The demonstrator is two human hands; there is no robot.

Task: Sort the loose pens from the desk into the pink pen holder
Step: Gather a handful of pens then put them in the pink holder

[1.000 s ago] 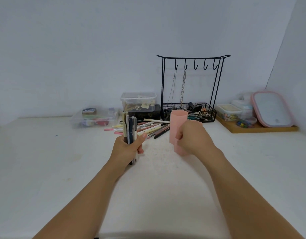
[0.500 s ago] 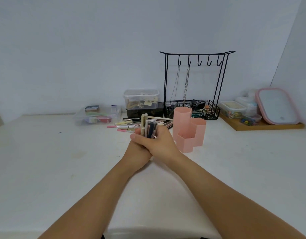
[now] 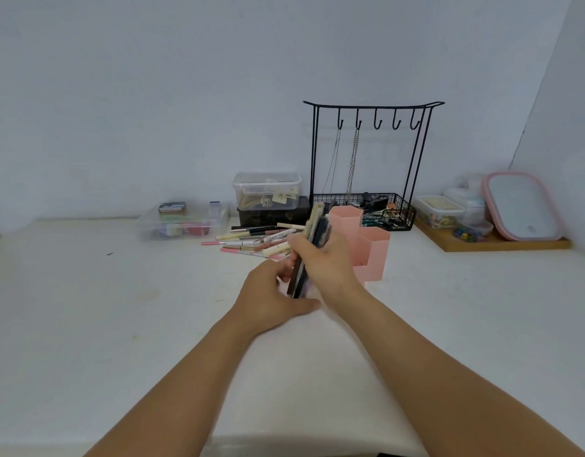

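My right hand (image 3: 324,262) gripped a bundle of pens (image 3: 312,245), tilted, just left of the pink pen holder (image 3: 370,249) mid-bench toward the back edge. My left hand (image 3: 271,295) sat under the bundle's lower end, fingers loosely curled; I couldn't tell if it held any. Loose pens (image 3: 251,240) lay behind, toward the back edge.

Surface (image 3: 86,324): matt white, faintly scuffed. Pen holder (image 3: 377,252): smooth pink plastic, matt. Rack (image 3: 373,105): thin black wire (metal, by the look), with metal chains (image 3: 352,166) hung on it. Storage boxes (image 3: 266,189): clear glossy plastic. Tray (image 3: 502,244): bare wood.
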